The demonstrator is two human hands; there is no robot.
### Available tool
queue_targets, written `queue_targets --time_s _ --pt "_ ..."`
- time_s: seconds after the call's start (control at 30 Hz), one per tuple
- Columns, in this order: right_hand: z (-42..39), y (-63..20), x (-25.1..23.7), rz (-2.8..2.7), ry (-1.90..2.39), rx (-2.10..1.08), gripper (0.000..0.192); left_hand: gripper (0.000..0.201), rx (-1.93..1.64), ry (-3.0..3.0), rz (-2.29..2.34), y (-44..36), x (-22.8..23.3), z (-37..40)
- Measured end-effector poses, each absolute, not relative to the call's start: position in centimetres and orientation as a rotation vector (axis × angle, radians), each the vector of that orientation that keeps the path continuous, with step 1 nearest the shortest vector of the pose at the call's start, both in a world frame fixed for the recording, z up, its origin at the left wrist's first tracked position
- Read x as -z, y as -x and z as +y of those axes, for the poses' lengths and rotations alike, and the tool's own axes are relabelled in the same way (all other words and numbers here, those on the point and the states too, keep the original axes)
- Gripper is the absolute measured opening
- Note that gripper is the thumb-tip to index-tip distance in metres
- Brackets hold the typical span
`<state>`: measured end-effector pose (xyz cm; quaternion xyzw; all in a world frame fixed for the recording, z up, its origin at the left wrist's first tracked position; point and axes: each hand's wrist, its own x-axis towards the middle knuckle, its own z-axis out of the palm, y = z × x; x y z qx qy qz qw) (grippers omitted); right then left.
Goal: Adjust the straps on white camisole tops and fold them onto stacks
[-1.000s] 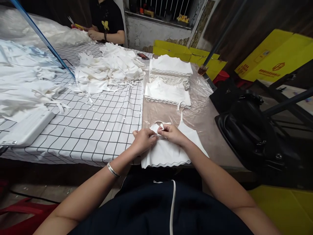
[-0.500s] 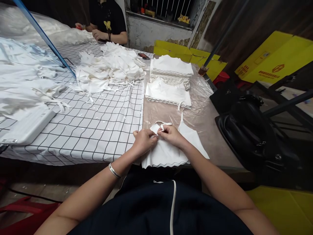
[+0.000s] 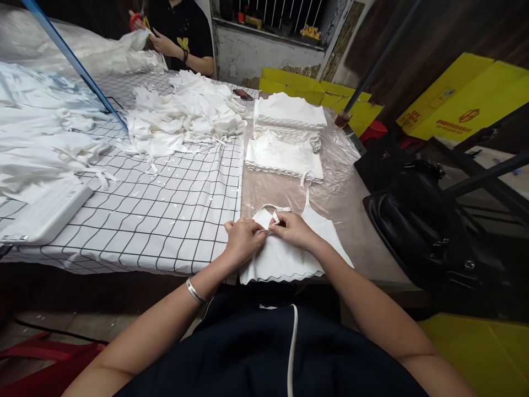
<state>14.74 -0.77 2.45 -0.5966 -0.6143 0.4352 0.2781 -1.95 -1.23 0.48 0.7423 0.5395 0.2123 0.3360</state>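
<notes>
A white camisole (image 3: 289, 256) with thin straps and a wavy hem lies flat at the table's front edge, under my hands. My left hand (image 3: 243, 240) is closed, pinching the camisole's top edge near its middle. My right hand (image 3: 291, 229) pinches a white strap (image 3: 282, 210) between thumb and finger, just right of my left fingertips. The other strap (image 3: 307, 197) stretches away on the right side. Exactly how the fingertips grip the cloth is too small to make out. Beyond the camisole sits a folded white stack of tops (image 3: 283, 160).
Loose white garments (image 3: 185, 116) heap on the checked cloth (image 3: 177, 220), left of a taller folded stack (image 3: 289, 113). A white box-like device (image 3: 49, 212) lies far left. A black bag (image 3: 430, 231) stands right. Blue pole (image 3: 74, 60) rises left. Across the table a person holds red-handled scissors (image 3: 136, 21).
My hands have drawn slightly apart, the right moving a little to the right with the strap. The person across has raised scissors and a white garment.
</notes>
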Motion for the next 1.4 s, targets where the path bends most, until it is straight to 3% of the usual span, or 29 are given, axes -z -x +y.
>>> queue_targets --time_s 0.13,0.23,0.47,0.6,0.77,0.9,1.03,1.17,1.4 --pt "0.7 -14.6 -3.9 -0.997 1.331 -1.678 0.011 0.020 -0.306 -2.132 1.247 2.9 -1.2 -0.8" --pt "3.6 -14.7 -5.6 -0.672 1.230 -1.752 0.011 0.019 -0.183 -2.278 1.172 3.4 -1.6 -0.4" --pt "10.8 -13.2 -6.6 -0.976 1.465 -1.822 0.013 0.028 -0.081 -2.403 1.166 3.6 -1.6 0.1" --pt "11.9 -11.5 -4.0 -1.292 1.787 -1.539 0.023 0.045 -0.057 -2.440 1.232 4.1 -1.6 1.2" --pt "11.0 -12.1 -3.2 -1.385 1.883 -1.217 0.037 0.065 -0.095 -2.465 1.232 5.2 -1.9 2.7" --pt "5.4 -16.5 -4.1 -1.650 1.880 -0.507 0.038 0.048 -0.567 -2.537 1.388 7.1 -1.8 0.6" --pt "-4.4 -22.5 -3.0 -1.414 2.177 -0.224 0.031 0.035 -0.668 -2.467 1.523 8.8 -0.7 -4.0" --pt "-10.9 -25.5 -1.2 -1.171 2.443 -0.241 0.029 0.035 -0.570 -2.328 1.639 8.3 0.8 -6.4" --pt "-11.5 -25.7 -1.1 -1.274 2.419 -0.390 0.014 0.035 -0.602 -2.339 1.722 8.4 0.9 -4.3"
